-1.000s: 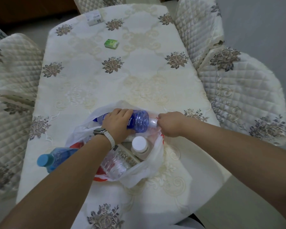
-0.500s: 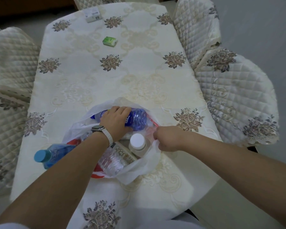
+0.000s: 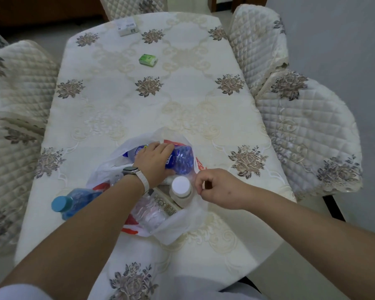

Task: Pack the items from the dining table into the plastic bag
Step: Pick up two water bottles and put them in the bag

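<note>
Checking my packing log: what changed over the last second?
The right hand left the end of the blue plastic water bottle, came back along the rim of the white plastic bag and now pinches it beside the white-lidded jar. The left hand still grips the bottle; the green packet stayed put.

— What is seen of the plastic bag [image 3: 182, 224]?
— Thin, crinkled white film, slightly translucent. The blue bottle [image 3: 181, 159] is made of ribbed, glossy plastic.
— And the tablecloth [image 3: 117, 100]?
— Embroidered cloth with a soft sheen is seen; the chair covers [image 3: 301, 131] are quilted.
</note>
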{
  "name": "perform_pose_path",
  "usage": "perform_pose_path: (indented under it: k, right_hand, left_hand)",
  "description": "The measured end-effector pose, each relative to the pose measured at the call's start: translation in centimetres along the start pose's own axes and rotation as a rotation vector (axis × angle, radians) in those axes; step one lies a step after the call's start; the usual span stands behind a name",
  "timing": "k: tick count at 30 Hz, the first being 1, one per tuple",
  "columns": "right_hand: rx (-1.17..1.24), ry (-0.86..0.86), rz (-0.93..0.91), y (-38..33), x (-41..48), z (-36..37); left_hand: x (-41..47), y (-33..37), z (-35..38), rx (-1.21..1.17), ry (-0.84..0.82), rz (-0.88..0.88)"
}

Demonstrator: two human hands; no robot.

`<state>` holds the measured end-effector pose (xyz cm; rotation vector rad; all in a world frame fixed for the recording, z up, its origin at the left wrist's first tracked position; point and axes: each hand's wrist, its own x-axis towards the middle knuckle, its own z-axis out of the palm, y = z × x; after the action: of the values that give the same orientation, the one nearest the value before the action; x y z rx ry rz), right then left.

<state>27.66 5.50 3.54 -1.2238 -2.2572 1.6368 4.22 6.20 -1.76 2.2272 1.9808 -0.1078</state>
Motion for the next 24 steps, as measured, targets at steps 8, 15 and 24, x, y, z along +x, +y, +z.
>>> perform_pose_path:
  k: [8,15,24]
  right_hand:
    - [0.118,0.169,0.006,0.3,-0.9,-0.3]
    - [-0.253,0.276,-0.07,0.2,-3.5,0.6]
    - [-0.43,0.414,-0.065,-0.9,-10.1,2.9]
  left_hand:
    - [-0.2,0.2,-0.6,0.003,-0.054,-0.008]
    - [-2.9,0.3,-2.1,0.005,0.015,0.028]
    - [-11.2,-0.5,-4.0,-0.055,0.291,0.015]
